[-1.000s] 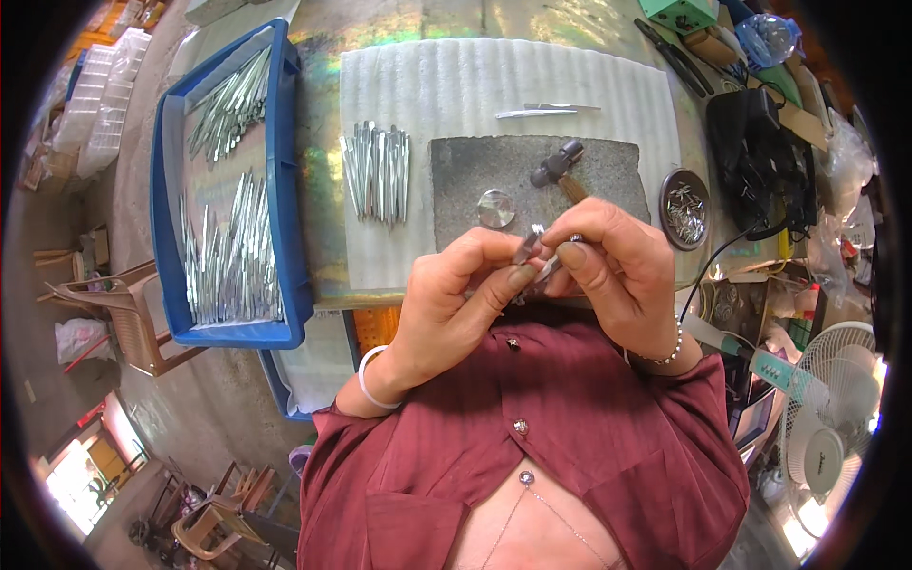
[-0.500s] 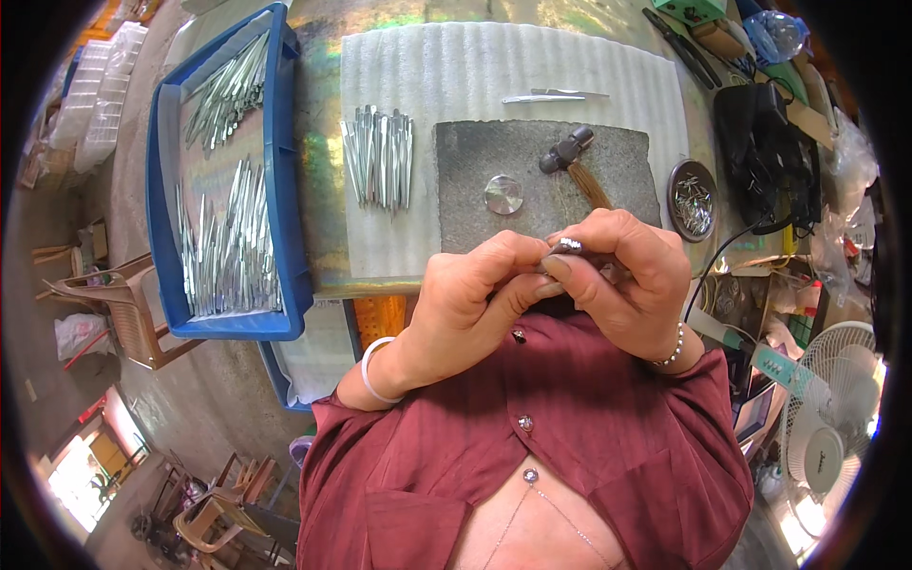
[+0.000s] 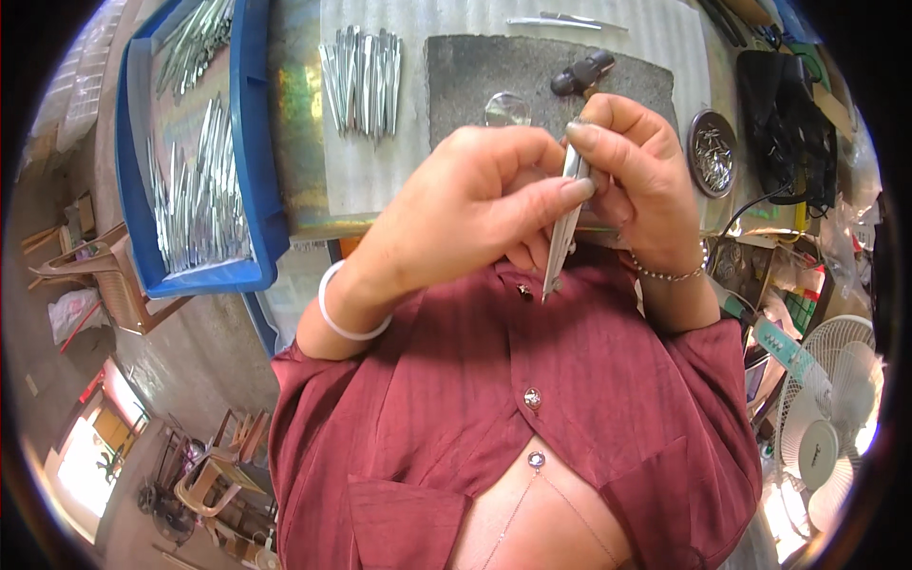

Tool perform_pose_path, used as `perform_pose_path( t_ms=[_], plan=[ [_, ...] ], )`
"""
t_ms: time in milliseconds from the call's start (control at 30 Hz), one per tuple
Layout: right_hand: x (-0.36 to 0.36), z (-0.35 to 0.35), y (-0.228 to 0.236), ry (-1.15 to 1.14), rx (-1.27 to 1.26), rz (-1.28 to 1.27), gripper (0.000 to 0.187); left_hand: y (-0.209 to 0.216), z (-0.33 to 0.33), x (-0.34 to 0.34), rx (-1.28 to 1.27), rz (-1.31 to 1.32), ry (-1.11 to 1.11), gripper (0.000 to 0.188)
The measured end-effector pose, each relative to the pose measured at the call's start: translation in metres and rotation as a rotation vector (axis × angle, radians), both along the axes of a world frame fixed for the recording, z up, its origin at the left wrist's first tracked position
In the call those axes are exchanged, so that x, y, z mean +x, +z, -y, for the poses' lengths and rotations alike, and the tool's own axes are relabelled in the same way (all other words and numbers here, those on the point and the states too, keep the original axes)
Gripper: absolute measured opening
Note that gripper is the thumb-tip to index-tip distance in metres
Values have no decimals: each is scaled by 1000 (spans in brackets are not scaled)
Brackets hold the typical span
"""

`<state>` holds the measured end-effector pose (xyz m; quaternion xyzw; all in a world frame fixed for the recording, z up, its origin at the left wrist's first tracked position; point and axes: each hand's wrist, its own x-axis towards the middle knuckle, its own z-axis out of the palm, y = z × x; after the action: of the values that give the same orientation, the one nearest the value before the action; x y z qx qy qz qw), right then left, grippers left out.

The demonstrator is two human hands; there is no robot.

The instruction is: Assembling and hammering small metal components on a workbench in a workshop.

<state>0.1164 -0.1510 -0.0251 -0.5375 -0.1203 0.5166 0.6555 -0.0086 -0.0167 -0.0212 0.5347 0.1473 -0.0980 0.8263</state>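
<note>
Pinching a slim silvery metal piece (image 3: 561, 242), the person is holding it at the near edge of the table (image 3: 296, 195), in front of a maroon shirt (image 3: 446, 351). The left hand (image 3: 465, 195) is pressing its thumb onto the piece, leaving no visible gap, while its other fingers are curling behind. The right hand (image 3: 646, 176) is gripping the far end between nearly closed thumb and forefinger. Whether the piece is one strip or several is hard to tell.

Beyond the hands, a dark-headed hammer (image 3: 582, 74) and a clear round disc (image 3: 508, 109) are resting on a dark grey slab (image 3: 461, 85). Left of the slab, a row of metal strips (image 3: 364, 85) is lying on a white foam sheet (image 3: 351, 185). Farther left, a blue tray (image 3: 264, 142) is holding more strips. On the right, a round dish (image 3: 694, 163) is containing small silvery bits (image 3: 712, 152).
</note>
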Motion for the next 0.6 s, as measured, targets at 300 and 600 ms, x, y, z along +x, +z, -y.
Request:
perform_pose_path(
  t_ms=[300,600],
  plan=[
    [4,9,-13,-64,27,-158,13,0,3,14,-57,-76,-39,17],
    [-3,15,-17,-129,35,-129,12,-3,6,15,-27,-76,-58,16]
  ],
)
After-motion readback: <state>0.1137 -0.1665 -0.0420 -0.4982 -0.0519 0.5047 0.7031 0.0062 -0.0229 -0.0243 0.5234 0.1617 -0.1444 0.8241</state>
